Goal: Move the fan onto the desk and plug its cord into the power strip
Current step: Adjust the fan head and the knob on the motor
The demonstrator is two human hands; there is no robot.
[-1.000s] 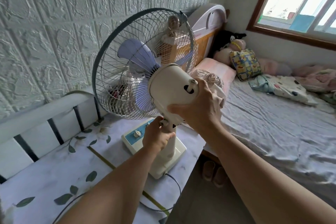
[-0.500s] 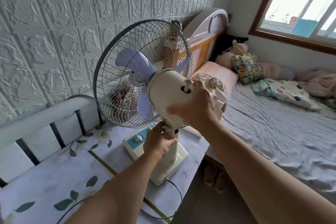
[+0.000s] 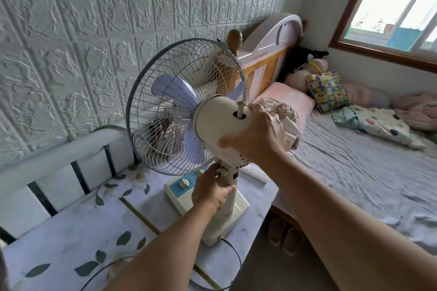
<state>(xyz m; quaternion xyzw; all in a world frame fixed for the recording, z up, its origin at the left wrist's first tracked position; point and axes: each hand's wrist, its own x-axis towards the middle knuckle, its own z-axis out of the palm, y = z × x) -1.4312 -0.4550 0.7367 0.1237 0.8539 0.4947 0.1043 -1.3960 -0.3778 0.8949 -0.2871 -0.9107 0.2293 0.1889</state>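
At the far left, the marble-patterned desk [image 3: 59,238] with its leaf print sits in the same place against the textured wall, but the fan [image 3: 189,111] on it reads differently from a second ago: the grille and motor housing now tip a little further back and toward the right, and the head faces more squarely at the wall. The base [image 3: 227,215] looks planted flat on the desk's right end, near the edge, where it was half a second ago, so you appear to be aiming the head, not carrying the fan.

Your left hand [image 3: 210,191] stays wrapped around the neck just below the tilt joint, fingers curled tight on the stem. Your right hand [image 3: 257,134] keeps cupping the back of the motor housing, thumb pressed on the cream shell and fingers curled around its far side, beside the oscillation knob [image 3: 241,108].

That suggests the first half of the task is essentially done. The cord [image 3: 234,257] leaves the near side of the base and loops off the desk's near edge; its plug is out of view. A white bar on the desk just right of the base, possibly the power strip [image 3: 257,172], is mostly hidden behind your right forearm, so you cannot be sure of it. To the right lies the bed [image 3: 354,172].
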